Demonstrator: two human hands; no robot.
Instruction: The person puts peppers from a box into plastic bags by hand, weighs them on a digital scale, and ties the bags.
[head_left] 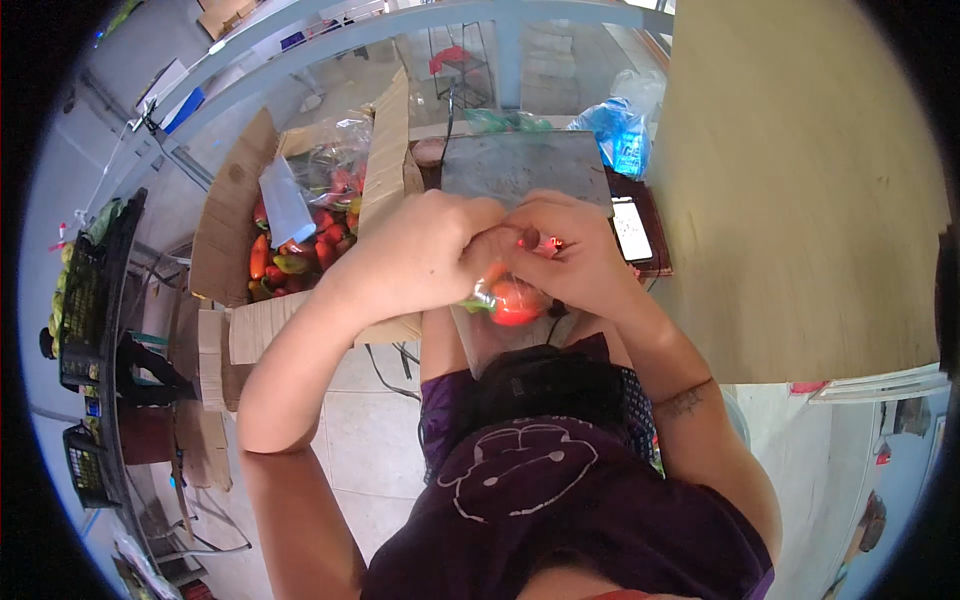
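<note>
Both my hands meet in front of me over a clear plastic bag (482, 292) with a red pepper (517, 303) in it; a bit of green shows at its left side. My left hand (440, 245) is closed, its fingers curled at the top of the bag. Thumb and fingers of my right hand (572, 250) pinch the bag's top beside the left. The bag hangs below my fingers. Just behind my hands lies a flat grey metal plate (525, 165), and small red lit digits show between my hands.
An open cardboard box (225, 215) of red, orange and green peppers (290, 262), with plastic bags on top, stands at the left. A phone (630, 230) with a lit screen and a blue plastic package (625, 140) are right of the plate. A big tan board (800, 200) fills the right side.
</note>
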